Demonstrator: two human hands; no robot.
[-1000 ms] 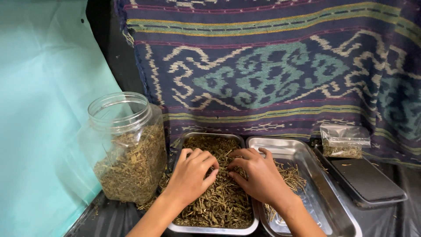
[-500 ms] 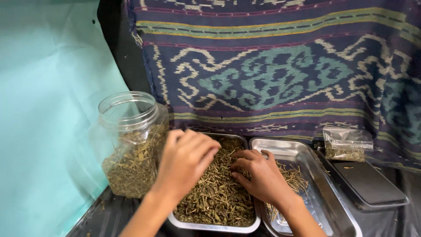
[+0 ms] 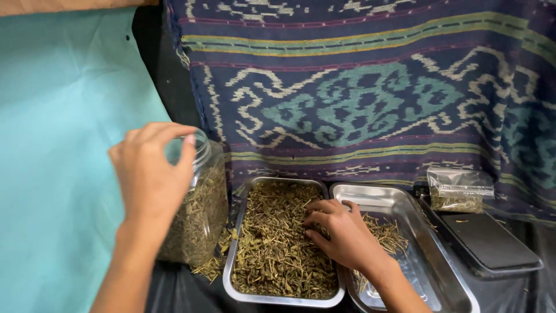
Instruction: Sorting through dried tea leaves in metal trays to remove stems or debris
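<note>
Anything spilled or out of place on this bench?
Yes: loose dried herb bits lie spilled on the dark surface between the clear jar and the left steel tray. The tray itself is heaped with herb. The small bag leans against the woven cloth. Nothing looks damaged.

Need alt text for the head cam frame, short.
A person's left hand is raised over the mouth of a clear jar of dried herbs, fingers pinched, while the right hand rests in a steel tray full of the same herbs. A second tray with a few stems, a small bag and a patterned cloth lie behind.
</note>
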